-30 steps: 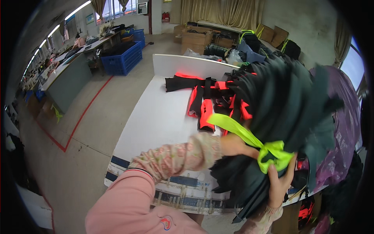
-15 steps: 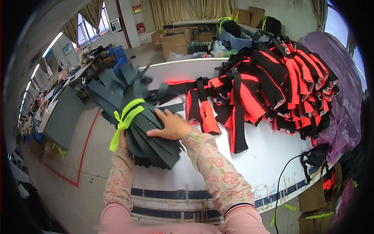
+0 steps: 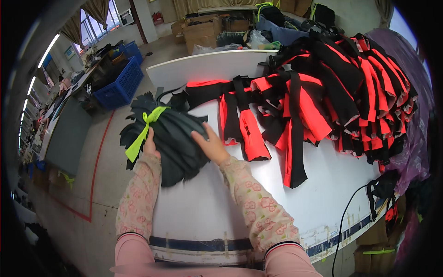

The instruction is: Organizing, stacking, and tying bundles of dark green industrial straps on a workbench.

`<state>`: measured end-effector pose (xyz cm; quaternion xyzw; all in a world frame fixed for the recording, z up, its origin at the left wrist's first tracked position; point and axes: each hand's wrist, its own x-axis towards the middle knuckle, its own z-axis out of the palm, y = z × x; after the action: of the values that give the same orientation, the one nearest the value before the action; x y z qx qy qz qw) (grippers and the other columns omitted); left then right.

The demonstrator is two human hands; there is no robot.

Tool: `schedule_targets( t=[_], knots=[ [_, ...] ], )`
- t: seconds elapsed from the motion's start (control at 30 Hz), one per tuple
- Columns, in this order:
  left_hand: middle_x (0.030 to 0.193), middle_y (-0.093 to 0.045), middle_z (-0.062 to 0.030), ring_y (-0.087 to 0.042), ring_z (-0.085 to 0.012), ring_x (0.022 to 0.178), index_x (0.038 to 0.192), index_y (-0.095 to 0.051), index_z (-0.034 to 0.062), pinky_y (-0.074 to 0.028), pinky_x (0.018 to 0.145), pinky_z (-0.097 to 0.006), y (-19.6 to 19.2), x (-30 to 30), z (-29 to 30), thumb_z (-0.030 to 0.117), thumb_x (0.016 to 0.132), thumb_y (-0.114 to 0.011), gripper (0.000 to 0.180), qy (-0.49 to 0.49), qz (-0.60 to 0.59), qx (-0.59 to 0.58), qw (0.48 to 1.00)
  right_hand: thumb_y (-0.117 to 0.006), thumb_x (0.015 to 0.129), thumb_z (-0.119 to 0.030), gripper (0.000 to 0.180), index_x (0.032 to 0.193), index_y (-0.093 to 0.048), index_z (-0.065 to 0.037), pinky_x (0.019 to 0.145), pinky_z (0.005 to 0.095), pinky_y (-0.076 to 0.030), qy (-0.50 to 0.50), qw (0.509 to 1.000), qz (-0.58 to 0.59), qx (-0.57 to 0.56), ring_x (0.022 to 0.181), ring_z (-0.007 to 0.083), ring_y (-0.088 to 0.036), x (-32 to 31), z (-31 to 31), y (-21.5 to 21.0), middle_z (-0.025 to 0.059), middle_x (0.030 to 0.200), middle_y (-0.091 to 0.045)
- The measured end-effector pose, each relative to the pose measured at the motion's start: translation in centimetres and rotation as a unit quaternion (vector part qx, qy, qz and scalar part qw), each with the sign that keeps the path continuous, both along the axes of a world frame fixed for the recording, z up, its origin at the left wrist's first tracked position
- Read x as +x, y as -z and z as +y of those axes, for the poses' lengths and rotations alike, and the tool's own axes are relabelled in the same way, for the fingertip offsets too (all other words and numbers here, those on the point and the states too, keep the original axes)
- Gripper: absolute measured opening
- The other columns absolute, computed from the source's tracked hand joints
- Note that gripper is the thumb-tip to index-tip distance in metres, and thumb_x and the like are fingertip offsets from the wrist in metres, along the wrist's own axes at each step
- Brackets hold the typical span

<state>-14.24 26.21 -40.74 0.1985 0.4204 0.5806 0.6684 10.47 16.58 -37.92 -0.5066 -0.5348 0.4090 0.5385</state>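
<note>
A bundle of dark grey-green fabric strips, fanned out at both ends, is tied round with a bright yellow-green band knotted at its upper left. My left hand grips the bundle's left side by the band, its fingers partly hidden. On the right side, my right hand cups the edge with thumb and fingers apart, so the bundle is held between both hands above the white table. Just beyond it lies a black and coral-red sewn piece with straps.
A large heap of black and coral-red pieces covers the table's right side, beside a purple plastic sheet. A black cable hangs over the front right edge. Blue crates and cartons stand farther off.
The bundle has tipped, its upper strips dropping lower and its shape becoming more compact. My right hand has moved from lying on top of the strips to the bundle's right edge.
</note>
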Motion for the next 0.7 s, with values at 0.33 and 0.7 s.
schedule_targets(
  t=[0.33, 0.7],
  knots=[
    [0.115, -0.063, -0.0118, -0.063, -0.0207, 0.092, 0.128, -0.051, -0.0023, -0.055, 0.079, -0.037, -3.0, 20.9, 9.7, 0.026, 0.085, -0.073, 0.055, -0.086, 0.281, -0.128, 0.947, -0.067, 0.089, -0.02, 0.053, 0.131, -0.044, 0.001, 0.095, 0.0364, -0.046, 0.026, 0.988, -0.154, -0.007, 0.115, 0.0298, -0.056, 9.5, -5.1, 2.9, 0.0175, 0.129, -0.051],
    [0.095, -0.063, -0.0082, -0.06, -0.02, 0.08, 0.111, -0.058, 0.0108, -0.051, 0.066, -0.032, 3.6, 18.2, 9.1, 0.046, 0.084, -0.071, 0.046, 0.177, 0.093, -0.03, 0.979, -0.067, 0.086, -0.017, 0.042, 0.124, -0.052, -0.004, 0.093, 0.0394, -0.048, 0.03, 0.955, -0.289, 0.052, 0.108, 0.0374, -0.057, 9.3, -12.4, 2.6, 0.0225, 0.139, -0.043]
  ],
)
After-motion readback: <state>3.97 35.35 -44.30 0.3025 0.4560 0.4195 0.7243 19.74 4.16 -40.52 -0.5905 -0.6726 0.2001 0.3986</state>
